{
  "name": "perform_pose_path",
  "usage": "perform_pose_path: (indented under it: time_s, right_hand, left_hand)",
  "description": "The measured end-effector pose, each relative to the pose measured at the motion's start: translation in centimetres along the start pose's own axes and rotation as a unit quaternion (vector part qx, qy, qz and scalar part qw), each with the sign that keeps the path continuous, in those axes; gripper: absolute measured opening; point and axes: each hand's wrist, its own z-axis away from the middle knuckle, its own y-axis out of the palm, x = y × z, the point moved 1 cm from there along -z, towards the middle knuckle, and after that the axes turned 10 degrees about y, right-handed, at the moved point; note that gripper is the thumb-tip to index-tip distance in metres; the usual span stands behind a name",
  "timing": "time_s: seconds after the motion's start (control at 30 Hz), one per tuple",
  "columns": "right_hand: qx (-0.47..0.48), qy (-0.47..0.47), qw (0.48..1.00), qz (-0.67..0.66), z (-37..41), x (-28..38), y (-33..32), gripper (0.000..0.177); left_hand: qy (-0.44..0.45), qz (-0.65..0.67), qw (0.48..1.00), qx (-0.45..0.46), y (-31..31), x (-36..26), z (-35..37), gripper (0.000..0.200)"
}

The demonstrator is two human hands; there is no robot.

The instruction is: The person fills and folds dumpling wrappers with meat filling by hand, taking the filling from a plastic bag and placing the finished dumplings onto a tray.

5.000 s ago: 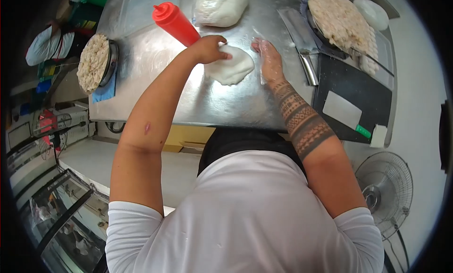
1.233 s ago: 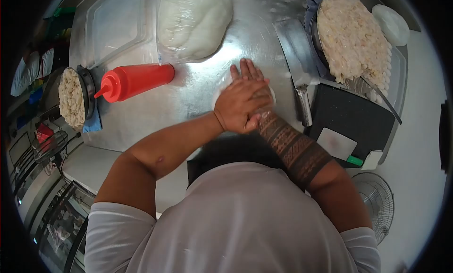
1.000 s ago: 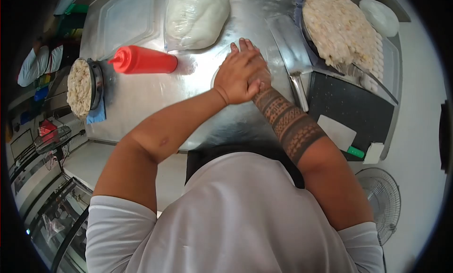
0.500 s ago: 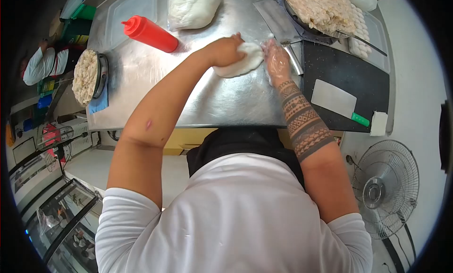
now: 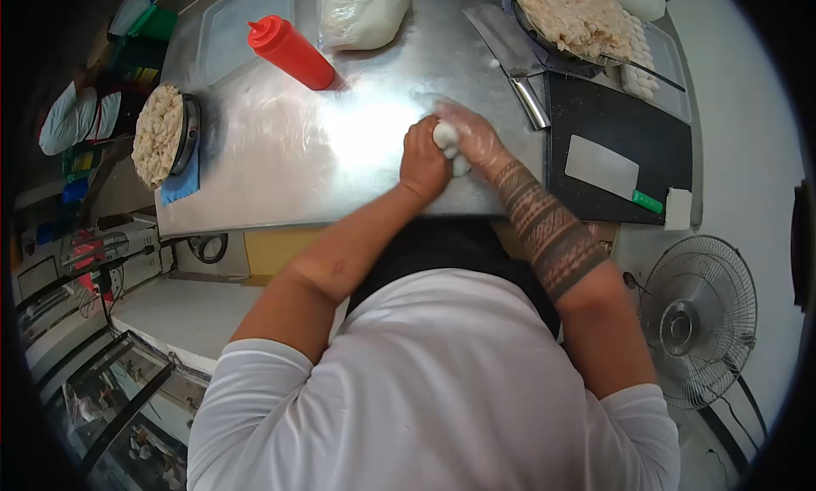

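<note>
My bare left hand point(image 5: 426, 158) is wrapped round a piece of white dough point(image 5: 445, 135) above the front part of the steel table. Dough bulges out between this fist and my right hand point(image 5: 473, 137), which wears a clear plastic glove. The right hand is close against the dough; its fingertips are smeared by motion, so their grip cannot be made out. Further up the table, a small white lump point(image 5: 494, 64) lies beside a steel-handled cleaver point(image 5: 503, 42). A large mass of dough in clear plastic point(image 5: 365, 15) rests at the back.
A red squeeze bottle point(image 5: 291, 53) lies on the steel table point(image 5: 280, 168). Pans of pale filling stand at left point(image 5: 159, 136) and back right point(image 5: 574, 17). On the black board point(image 5: 586, 121) lies a green-handled cleaver point(image 5: 603, 167). A fan point(image 5: 680, 323) stands at right.
Both hands have come nearer to my body. The dough, stretched flat under the left hand before, is now gathered and squeezed in it. The right hand has moved left to meet it.
</note>
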Motion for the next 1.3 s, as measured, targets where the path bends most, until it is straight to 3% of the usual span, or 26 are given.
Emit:
perform_pose_path:
  time_s: [0.03,0.07,0.13,0.17,0.2,0.27,0.3,0.33,0.4,0.43,0.47,0.53,0.67,0.77,0.8,1.07,1.13,1.17,1.2,1.23,1.27,1.3]
  right_hand:
    - [-0.030,0.004,0.994,0.104,-0.1,-0.1,0.0,0.067]
    - [-0.031,0.012,0.994,0.105,0.3,-0.8,0.4,0.067]
    - [-0.164,-0.186,0.903,0.351,1.2,-1.7,1.3,0.075]
    - [-0.177,-0.156,0.910,0.340,1.2,-2.0,1.5,0.075]
    - [-0.177,-0.154,0.909,0.343,1.0,-2.2,1.6,0.075]
    - [-0.207,-0.158,0.870,0.418,0.7,-2.6,1.6,0.073]
    - [-0.206,-0.156,0.870,0.419,0.5,-2.7,1.8,0.073]
    - [-0.204,-0.163,0.848,0.462,0.4,-3.0,2.1,0.069]
    - [-0.198,-0.165,0.826,0.502,0.2,-3.2,2.3,0.066]
    - [-0.162,-0.196,0.835,0.489,0.2,-3.3,2.2,0.064]
    - [-0.128,-0.227,0.842,0.472,0.1,-3.3,2.2,0.062]
    - [-0.099,-0.260,0.848,0.451,-1.6,-2.6,1.5,0.060]
    - [-0.095,-0.275,0.817,0.497,-3.8,-2.0,1.2,0.061]
    - [-0.095,-0.281,0.795,0.529,-9.0,-1.3,0.4,0.063]
    - [-0.097,-0.287,0.784,0.542,-6.2,-1.8,-0.7,0.063]
    - [-0.127,-0.355,0.677,0.632,-9.2,-0.9,-4.2,0.066]
    - [-0.141,-0.374,0.639,0.657,-8.1,-0.3,-4.2,0.067]
    - [-0.144,-0.377,0.636,0.658,-7.5,0.2,-4.1,0.067]
    - [-0.106,-0.321,0.693,0.637,-6.8,1.7,-3.5,0.070]
    - [-0.068,-0.263,0.745,0.610,-6.4,2.6,-3.3,0.072]
    - [-0.105,-0.272,0.784,0.548,-6.6,1.8,-3.6,0.069]
    - [-0.094,-0.287,0.797,0.523,-6.1,2.1,-3.9,0.062]
  left_hand:
    - [-0.001,-0.043,0.999,0.020,0.7,0.3,0.5,0.061]
    - [-0.007,-0.039,0.999,0.024,1.1,0.7,1.4,0.061]
    - [-0.013,-0.050,0.998,0.033,0.0,0.4,0.9,0.053]
    - [-0.070,0.042,0.992,0.092,-1.5,0.2,0.3,0.059]
    - [-0.071,0.046,0.992,0.092,-2.6,0.9,0.0,0.059]
    - [-0.124,0.305,0.936,0.126,-4.0,2.7,0.2,0.068]
    - [-0.231,0.499,0.834,0.048,-4.4,3.0,-0.2,0.077]
    - [-0.235,0.499,0.833,0.048,-4.7,3.3,-0.8,0.077]
    - [-0.193,0.317,0.921,0.115,-5.6,3.6,-2.9,0.078]
    - [-0.010,0.137,0.983,0.120,-5.4,3.2,-4.1,0.064]
    - [-0.014,0.137,0.982,0.125,-5.1,2.9,-5.0,0.064]
    - [0.236,0.145,0.939,0.205,-4.1,2.1,-7.0,0.052]
    - [0.216,0.189,0.928,0.236,-1.3,2.7,-6.7,0.048]
    - [0.183,0.158,0.949,0.204,0.0,2.5,-7.6,0.047]
    - [0.189,0.146,0.948,0.210,0.1,2.5,-8.0,0.046]
    - [0.191,0.026,0.966,0.172,1.6,2.3,-10.9,0.045]
    - [0.143,0.030,0.979,0.141,1.9,2.7,-11.3,0.051]
    - [0.005,0.115,0.984,0.136,2.4,3.3,-11.9,0.057]
    - [-0.132,0.198,0.963,0.129,3.2,4.3,-12.6,0.063]
    - [-0.207,0.267,0.940,0.039,3.0,4.9,-14.6,0.069]
    - [-0.279,0.331,0.900,-0.052,2.7,5.9,-16.9,0.075]
    - [-0.275,0.328,0.902,-0.055,4.1,11.6,-16.6,0.075]
